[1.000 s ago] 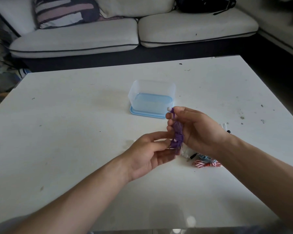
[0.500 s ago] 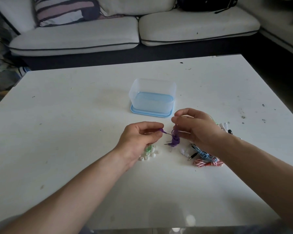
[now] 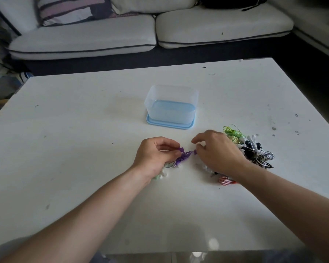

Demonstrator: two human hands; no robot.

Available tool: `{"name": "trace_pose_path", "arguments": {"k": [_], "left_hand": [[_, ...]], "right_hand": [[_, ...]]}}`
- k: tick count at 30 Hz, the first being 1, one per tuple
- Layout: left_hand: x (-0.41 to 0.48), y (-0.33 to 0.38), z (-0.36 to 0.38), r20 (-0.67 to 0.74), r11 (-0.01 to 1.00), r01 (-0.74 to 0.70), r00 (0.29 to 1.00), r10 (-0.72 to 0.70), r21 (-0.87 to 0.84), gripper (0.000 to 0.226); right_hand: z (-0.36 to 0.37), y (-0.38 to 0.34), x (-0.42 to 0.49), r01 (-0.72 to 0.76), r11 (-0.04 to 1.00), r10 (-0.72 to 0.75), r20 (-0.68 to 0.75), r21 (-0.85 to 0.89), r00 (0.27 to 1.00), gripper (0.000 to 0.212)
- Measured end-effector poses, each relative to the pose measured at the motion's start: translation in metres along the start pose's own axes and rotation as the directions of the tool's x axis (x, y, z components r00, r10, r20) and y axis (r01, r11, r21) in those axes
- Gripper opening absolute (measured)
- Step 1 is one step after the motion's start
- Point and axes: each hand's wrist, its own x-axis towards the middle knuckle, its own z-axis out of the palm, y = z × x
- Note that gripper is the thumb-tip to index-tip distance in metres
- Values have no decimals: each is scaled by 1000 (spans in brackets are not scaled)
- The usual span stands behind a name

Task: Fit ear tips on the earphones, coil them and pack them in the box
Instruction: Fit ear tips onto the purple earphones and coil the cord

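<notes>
Looking at the purple earphones (image 3: 184, 156), they're down low over the bench (image 3: 74, 133), just in front of the box (image 3: 170, 118), strung between both hands. The left hand (image 3: 154, 155) pinches one end of the purple cord between thumb and fingertips. The right hand (image 3: 218, 154) pinches the other end, and the cord in between is a kinked little bunch, not a neat loop. I'd call this the tip-fitting or untangling stage. The buds are too small to make out, so I can't tell if the tips are on yet. Loose ear tips (image 3: 160, 177), whitish and pale green, lie right by the left wrist, so they're within easy reach. Next move, I reckon: find a bud, free one hand to grab a tip and push it on square, then wind the cord into a tidy coil. The box looks empty, with its top open, sitting on its blue lid (image 3: 150, 123), so dropping the coil in should be easy. A tangled pile of other earphones (image 3: 253, 149) waits just beside the right hand, plus a red-and-white striped set (image 3: 225, 180) near that wrist.
</notes>
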Motion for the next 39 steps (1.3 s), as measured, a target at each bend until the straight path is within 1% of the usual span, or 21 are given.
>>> {"name": "trace_pose_path", "arguments": {"k": [1, 2, 4, 5, 8, 10, 13, 15, 16, 17, 18, 19, 20, 21, 24, 26, 27, 28, 33, 36, 39], "left_hand": [[1, 0, 0, 1, 1000, 3, 1000, -3, -10, 17], [1, 1, 0, 3, 1000, 8, 1000, -8, -23, 17], [2, 2, 0, 7, 997, 17, 1000, -17, -70, 17], [2, 3, 0, 10, 994, 23, 1000, -22, -111, 18], [2, 7, 0, 27, 970, 39, 999, -34, -238, 17], [3, 10, 0, 32, 957, 42, 999, -34, -288, 17], [3, 12, -1, 36, 953, 30, 999, -20, -300, 16], [4, 14, -3, 51, 955, 5, 999, 11, -297, 13], [4, 15, -6, 46, 966, -20, 998, 33, -260, 12], [7, 14, -9, 20, 987, -70, 997, 74, -142, 12], [9, 12, -13, -9, 990, -133, 991, 133, 57, 12], [11, 9, -15, -20, 944, -183, 980, 196, 275, 14], [12, 5, -15, -9, 875, -212, 971, 239, 435, 17], [14, 0, -15, 17, 817, -231, 965, 262, 529, 18], [16, -14, -7, 156, 709, -294, 954, 255, 640, 14], [18, -23, -3, 249, 551, -368, 927, 279, 749, 14], [20, -27, -2, 277, 495, -393, 915, 292, 775, 16], [20, -29, -1, 291, 463, -404, 909, 297, 789, 17], [20, -32, 3, 306, 385, -408, 904, 299, 828, 18], [20, -34, 5, 306, 370, -419, 894, 326, 829, 13], [17, -36, 7, 305, 389, -421, 895, 325, 820, 10]], "right_hand": [[-1, -2, -2, 45, 999, -46, -45, -28, 998, 32], [-1, -4, -3, 87, 996, -87, -65, -5, 994, 31], [0, -7, -3, 133, 974, -130, -31, 186, 991, 27], [1, -9, -3, 121, 945, -126, -4, 305, 992, 23], [0, -11, -1, 47, 808, -76, 26, 587, 997, 9], [-2, -10, 0, 40, 747, -79, 29, 664, 996, 5], [-5, -12, 0, 44, 698, -74, 11, 715, 997, 4], [-8, -15, 0, 18, 619, -34, 4, 785, 999, 5], [-9, -15, 0, -13, 569, -1, 17, 822, 1000, 7], [-11, -14, 2, -56, 519, 39, 42, 853, 998, 9], [-13, -12, 4, -102, 468, 80, 73, 878, 994, 12], [-15, -9, 6, -141, 416, 115, 102, 898, 988, 15], [-16, -7, 8, -168, 374, 141, 124, 912, 982, 18], [-17, -5, 10, -188, 358, 159, 138, 915, 977, 20], [-18, -1, 11, -256, 422, 190, 191, 870, 963, 19], [-17, 0, 11, -294, 453, 202, 224, 842, 953, 18], [-16, 0, 11, -305, 463, 202, 236, 832, 951, 16], [-14, 0, 10, -312, 471, 199, 245, 825, 949, 16], [-12, -2, 9, -318, 500, 172, 268, 805, 948, 16], [-11, -2, 9, -309, 492, 147, 273, 814, 951, 17], [-10, -2, 8, -313, 502, 133, 285, 806, 949, 16]]}}
